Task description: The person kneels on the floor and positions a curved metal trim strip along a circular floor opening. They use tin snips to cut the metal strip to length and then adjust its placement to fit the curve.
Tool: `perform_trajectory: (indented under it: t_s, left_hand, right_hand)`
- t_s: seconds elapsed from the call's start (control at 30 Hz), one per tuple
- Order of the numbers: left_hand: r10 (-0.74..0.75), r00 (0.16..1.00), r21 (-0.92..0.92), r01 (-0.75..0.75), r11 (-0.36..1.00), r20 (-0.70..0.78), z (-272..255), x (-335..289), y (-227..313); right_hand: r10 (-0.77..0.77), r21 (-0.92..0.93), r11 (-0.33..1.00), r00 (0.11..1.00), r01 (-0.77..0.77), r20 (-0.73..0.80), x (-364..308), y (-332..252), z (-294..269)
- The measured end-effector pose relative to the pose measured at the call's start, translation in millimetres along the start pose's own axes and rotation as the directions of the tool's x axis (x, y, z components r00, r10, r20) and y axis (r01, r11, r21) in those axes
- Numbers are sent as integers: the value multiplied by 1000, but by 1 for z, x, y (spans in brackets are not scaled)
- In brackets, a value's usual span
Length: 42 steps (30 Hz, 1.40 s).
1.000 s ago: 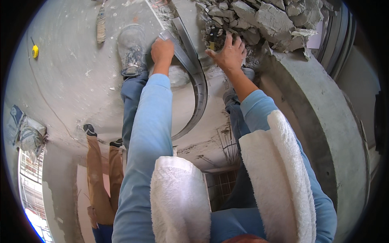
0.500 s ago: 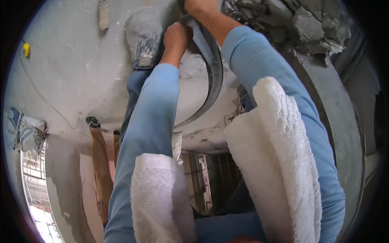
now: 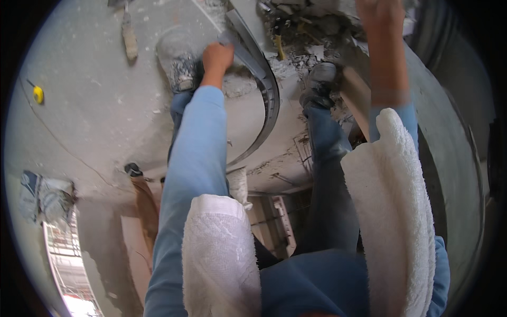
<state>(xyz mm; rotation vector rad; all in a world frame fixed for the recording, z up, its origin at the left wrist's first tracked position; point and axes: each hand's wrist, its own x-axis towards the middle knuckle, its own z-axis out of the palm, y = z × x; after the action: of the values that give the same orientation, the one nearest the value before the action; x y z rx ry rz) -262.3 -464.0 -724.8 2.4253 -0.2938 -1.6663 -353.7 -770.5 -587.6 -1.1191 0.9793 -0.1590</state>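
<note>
A grey metal strip [image 3: 273, 95] is lying on the floor [image 3: 100, 121] between the left shoe [image 3: 180, 66] and the right shoe [image 3: 320, 79], its long edges appearing bowed. Floor is spreading widely to the left; on the right, rubble [image 3: 331, 24] and a concrete ledge [image 3: 449, 137] are narrowing the room. The strip is showing a dull, ridged face and a darker outer edge. The left hand [image 3: 217, 57] is gripping its inner edge, fingers curled together and clamped on it. The strip's lower stretch is passing behind the left sleeve [image 3: 198, 137]. The right hand [image 3: 381, 16], well apart, is blurring at the upper border; whether its fingers are apart or together cannot be told. A white towel [image 3: 222, 243] is covering part of the sleeves.
</note>
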Motion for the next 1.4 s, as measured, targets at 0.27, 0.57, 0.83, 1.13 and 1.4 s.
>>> perform_trajectory:
  t_s: [0.27, 0.57, 0.83, 1.13, 1.4]
  left_hand:
    - [-36, 987, 39, 31, 999, 154, -20, -30, 9]
    - [-314, 861, -111, 386, 916, 401, -49, -14, -6]
    - [-377, 824, 201, 320, 926, 422, -77, -2, 11]
    - [-224, 930, 499, 51, 865, 292, -114, -78, 7]
    - [85, 800, 804, -593, -45, 594, -121, -254, -15]
  right_hand:
    - [434, 254, 827, 283, -501, -855, -425, -30, -46]
    - [752, 658, 567, -15, -496, -659, -574, 208, 219]
    - [874, 789, 470, 84, -395, -478, -483, 269, 518]
    - [897, 897, 435, 119, -77, -425, -480, 249, 738]
    - [943, 963, 266, 219, -50, -250, -521, 210, 845]
